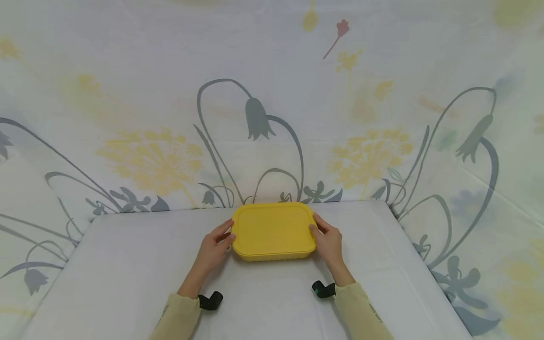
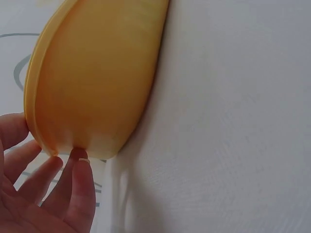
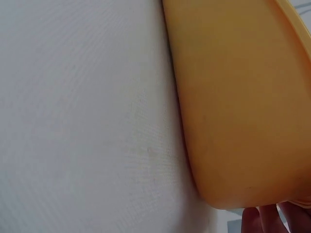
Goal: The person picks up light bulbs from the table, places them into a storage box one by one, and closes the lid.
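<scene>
Yellow lidded box held at both short ends by two hands on a white table.

The box (image 1: 272,231) sits flat near the far edge of the table (image 1: 127,264), lid on, and centred before the person. The left hand (image 1: 214,248) meets its left end with fingers (image 2: 80,170) nearly straight, tips touching under the rim; the right hand (image 1: 328,241) meets the right end, thumb on the lid edge, fingers lightly bent against the side, so that the two ends are steadied evenly. Both sleeves (image 1: 361,311) are pale yellow, with a black strap (image 1: 211,301) at each wrist. A cloth (image 1: 272,94) printed with grey bellflowers and yellow dandelions hangs behind and beside the table.
</scene>
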{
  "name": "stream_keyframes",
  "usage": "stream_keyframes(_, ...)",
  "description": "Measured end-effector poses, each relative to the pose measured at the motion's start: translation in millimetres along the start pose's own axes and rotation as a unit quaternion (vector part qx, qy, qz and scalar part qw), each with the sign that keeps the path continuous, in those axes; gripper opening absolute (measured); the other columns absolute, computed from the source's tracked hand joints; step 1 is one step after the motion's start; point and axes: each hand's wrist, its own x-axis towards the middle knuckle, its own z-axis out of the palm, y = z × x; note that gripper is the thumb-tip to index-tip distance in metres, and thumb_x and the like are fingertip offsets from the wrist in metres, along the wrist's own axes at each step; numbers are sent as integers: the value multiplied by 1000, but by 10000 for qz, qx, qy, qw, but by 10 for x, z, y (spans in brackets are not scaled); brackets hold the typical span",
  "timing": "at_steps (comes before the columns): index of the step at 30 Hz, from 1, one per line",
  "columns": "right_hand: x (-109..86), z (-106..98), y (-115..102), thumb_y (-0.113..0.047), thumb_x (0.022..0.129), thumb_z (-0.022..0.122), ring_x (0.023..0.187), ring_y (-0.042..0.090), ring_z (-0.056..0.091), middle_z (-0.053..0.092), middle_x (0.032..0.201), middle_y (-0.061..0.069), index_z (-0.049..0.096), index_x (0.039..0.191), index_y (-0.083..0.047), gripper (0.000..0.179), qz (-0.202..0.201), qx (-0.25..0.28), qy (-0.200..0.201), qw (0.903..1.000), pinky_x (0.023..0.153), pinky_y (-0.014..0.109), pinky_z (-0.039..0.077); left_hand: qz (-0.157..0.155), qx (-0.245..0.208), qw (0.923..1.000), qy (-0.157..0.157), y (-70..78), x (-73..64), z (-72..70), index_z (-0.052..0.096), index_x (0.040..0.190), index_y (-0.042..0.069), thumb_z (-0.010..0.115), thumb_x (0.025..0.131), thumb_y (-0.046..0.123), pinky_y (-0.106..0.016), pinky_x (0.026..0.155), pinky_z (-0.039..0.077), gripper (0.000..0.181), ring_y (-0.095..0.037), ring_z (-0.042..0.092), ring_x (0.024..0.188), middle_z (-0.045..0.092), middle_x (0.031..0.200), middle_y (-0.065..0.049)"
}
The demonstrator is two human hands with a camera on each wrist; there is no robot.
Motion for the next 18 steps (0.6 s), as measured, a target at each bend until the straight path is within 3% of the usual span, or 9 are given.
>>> stream_keyframes(6, 15, 40, 13, -11, 97, 65, 129, 22, 54, 60, 137, 7, 59, 137, -5, 41, 65, 187, -19, 9998, 103, 28, 43, -63, -120, 9998, 112, 6, -32, -14, 54, 143, 9, 64, 97, 11, -19, 78, 53, 48, -33, 59, 121, 49, 148, -12)
stream_keyframes(12, 37, 24, -5, -12, 96, 66, 128, 21, 54, 61, 136, 7, 59, 136, -6, 41, 27, 65, -96, 9999, 103, 28, 44, -168, -164, 9996, 164, 31, -56, -3, 54, 143, 8, 65, 97, 11, -18, 78, 52, 47, -32, 58, 122, 49, 148, -14)
stream_keyframes(18, 49, -7, -7, -12, 96, 66, 128, 22, 54, 61, 136, 7, 60, 136, -6, 41, 20, 117, -177, 9998, 102, 28, 44, -70, -223, 9996, 141, 31, -56, -12, 55, 142, 7, 64, 97, 10, -18, 78, 52, 46, -33, 59, 120, 50, 147, -15)
